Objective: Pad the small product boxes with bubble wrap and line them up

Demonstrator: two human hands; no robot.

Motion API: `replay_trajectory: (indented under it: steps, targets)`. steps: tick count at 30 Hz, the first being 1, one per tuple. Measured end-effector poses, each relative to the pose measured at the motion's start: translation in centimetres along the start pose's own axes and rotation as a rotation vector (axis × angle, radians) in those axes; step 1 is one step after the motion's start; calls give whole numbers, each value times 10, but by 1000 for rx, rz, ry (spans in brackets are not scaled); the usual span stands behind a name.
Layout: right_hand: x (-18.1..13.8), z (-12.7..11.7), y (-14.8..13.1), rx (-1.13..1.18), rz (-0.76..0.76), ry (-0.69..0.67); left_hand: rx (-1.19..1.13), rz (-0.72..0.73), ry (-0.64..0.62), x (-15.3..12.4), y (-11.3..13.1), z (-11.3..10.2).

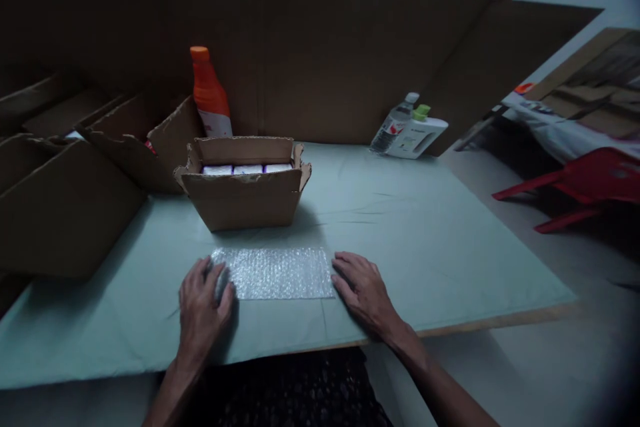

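A sheet of bubble wrap [275, 272] lies flat on the pale green table [425, 233] right in front of me. My left hand [203, 300] rests palm down on its left end, fingers stretched out. At the sheet's right edge my right hand [363, 287] lies flat too, fingers spread and touching the edge. Neither hand holds anything. Just behind the sheet stands a small open cardboard box [245, 193] with white packets [247, 169] in a row inside.
An orange bottle [209, 93] stands behind the box. Larger open cardboard boxes [65, 207] crowd the left side. A clear bottle and a white bottle [415, 135] lean against the tall cardboard wall [325, 53] at the back. Red chair [585, 180] at right.
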State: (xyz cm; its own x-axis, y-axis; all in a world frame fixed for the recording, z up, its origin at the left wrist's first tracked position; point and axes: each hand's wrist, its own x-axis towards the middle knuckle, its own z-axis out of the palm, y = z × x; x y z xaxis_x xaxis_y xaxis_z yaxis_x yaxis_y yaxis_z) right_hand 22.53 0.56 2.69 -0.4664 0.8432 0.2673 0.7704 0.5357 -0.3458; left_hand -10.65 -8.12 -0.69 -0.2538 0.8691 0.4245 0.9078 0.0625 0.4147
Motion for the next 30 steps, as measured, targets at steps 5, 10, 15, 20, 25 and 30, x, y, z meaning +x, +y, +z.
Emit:
replay_trajectory:
  steps: [5,10,15,20,25,30]
  targets:
    - [14,14,-20,-7,41,-9,81,-91,-76,1,3,-9]
    - [16,18,-33,166,76,6,-155,-151,-54,-3,13,-10]
    - [4,6,-29,306,127,-53,-375,-205,-100,-5,10,-17]
    - [18,-11,-28,308,-192,-118,-482,-89,-83,13,17,-42]
    - [74,-74,-54,336,-334,208,-292,108,202,65,38,-101]
    - [163,-123,-76,281,-393,446,-30,249,437,152,47,-138]
